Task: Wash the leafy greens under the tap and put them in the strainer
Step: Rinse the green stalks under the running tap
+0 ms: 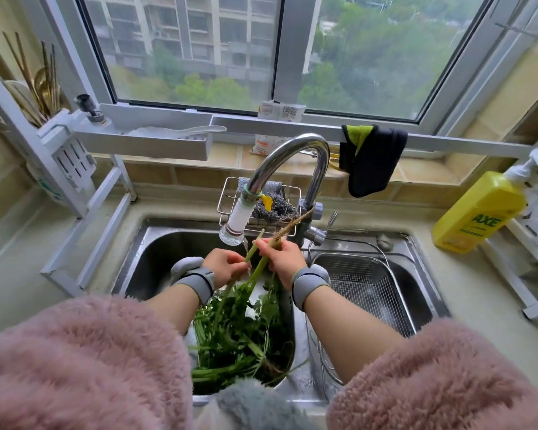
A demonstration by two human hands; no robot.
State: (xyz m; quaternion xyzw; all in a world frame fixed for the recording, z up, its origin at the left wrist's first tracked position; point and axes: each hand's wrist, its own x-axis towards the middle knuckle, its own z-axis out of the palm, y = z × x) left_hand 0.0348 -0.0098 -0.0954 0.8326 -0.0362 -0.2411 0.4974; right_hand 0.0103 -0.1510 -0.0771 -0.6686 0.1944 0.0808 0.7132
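The greens (239,330) are dark green with paler green stalks and a tan root. The sleeves (84,361) are fluffy dusty pink; the wrist bands (308,287) are grey. The tap (292,156) is shiny silver with a white filter tip. The soap bottle (475,212) is bright yellow with green lettering. The cloth (370,159) is black with a lime-green patch. The strainer (367,283) is silver mesh.

Wide window (280,51) (trees, apartment blocks beyond) above beige tiled wall (494,97)
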